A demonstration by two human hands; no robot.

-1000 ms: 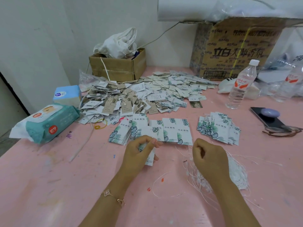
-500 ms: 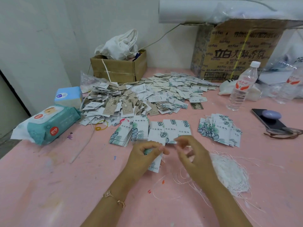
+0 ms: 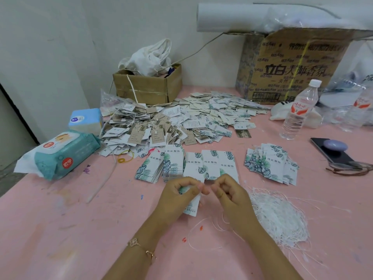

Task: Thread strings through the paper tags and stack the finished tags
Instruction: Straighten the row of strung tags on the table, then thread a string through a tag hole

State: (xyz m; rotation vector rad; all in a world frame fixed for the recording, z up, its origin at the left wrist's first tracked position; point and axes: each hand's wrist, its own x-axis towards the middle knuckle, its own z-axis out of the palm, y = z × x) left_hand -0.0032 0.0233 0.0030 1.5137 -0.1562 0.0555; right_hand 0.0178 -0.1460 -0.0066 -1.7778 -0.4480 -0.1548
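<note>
My left hand (image 3: 177, 196) grips a white paper tag with green leaf print (image 3: 192, 205), held upright over the pink table. My right hand (image 3: 230, 194) pinches the end of a thin white string (image 3: 203, 225) right beside the tag's top edge; the string trails down to the table in loops. A tangle of loose white strings (image 3: 280, 217) lies to the right of my right hand. Rows of leaf-print tags (image 3: 189, 164) lie just beyond my hands, and a fanned stack of tags (image 3: 270, 164) sits to the right.
A large heap of mixed tags (image 3: 181, 122) covers the table's middle back. Behind it stand a small cardboard box (image 3: 149, 85) and a big carton (image 3: 292, 65). Wet wipes (image 3: 62, 154), a tissue pack (image 3: 85, 120), a water bottle (image 3: 298, 112) and a phone (image 3: 331, 152) lie around.
My right hand rose from the string pile with a string and moved left to meet the tag in my left hand. My left hand stayed almost still.
</note>
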